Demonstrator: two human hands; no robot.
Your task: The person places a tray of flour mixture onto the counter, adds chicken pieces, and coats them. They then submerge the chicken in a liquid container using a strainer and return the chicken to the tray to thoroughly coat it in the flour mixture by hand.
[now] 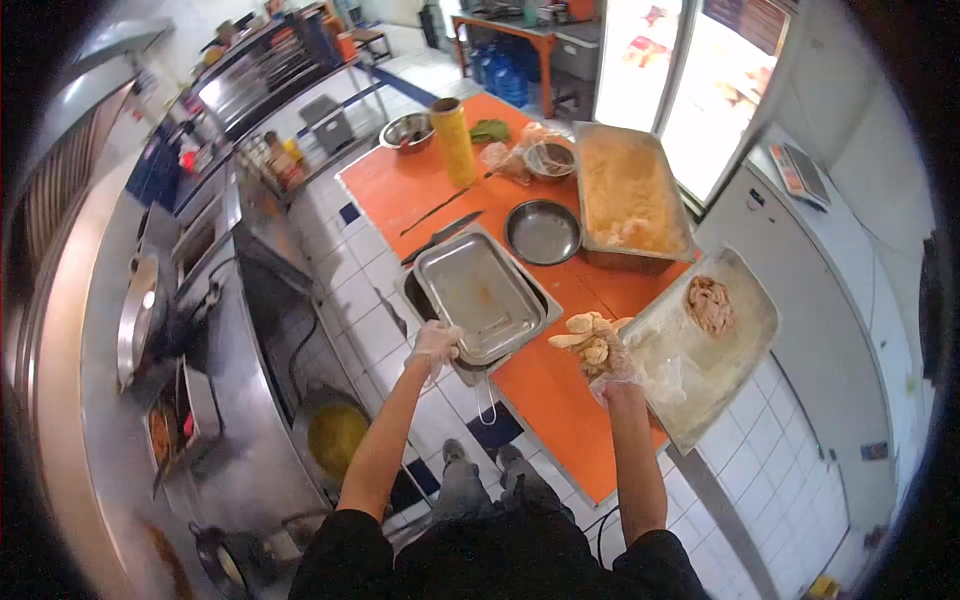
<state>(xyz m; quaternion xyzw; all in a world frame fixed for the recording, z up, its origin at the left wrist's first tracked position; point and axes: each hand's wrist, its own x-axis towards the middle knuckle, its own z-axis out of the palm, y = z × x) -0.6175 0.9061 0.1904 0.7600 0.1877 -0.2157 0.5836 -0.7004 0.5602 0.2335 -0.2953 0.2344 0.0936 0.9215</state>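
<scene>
Kitchen, of a commercial kind. An orange-topped table (550, 425) stood mid-floor, bearing a metal tray (480, 285), a round dark pan (542, 232), a deep pan (625, 263) of orange-yellow coating (622, 175) and a wide floured tray (745, 330) with a mound of meat (709, 305) in it. Steel cooking counter (240, 430) down the left; near it, yellow liquid (338, 440) in a broad vessel. A lit glass-door cooler (720, 100) glowed past the table; a scale (800, 172) lay on a white cabinet (830, 300) at right. Blue water bottles (505, 80) stood under a far bench (510, 25). Floor ran in white tiles (775, 420). Far left was blurred: the dark, slatted unit (258, 80) there was possibly an oven.
</scene>
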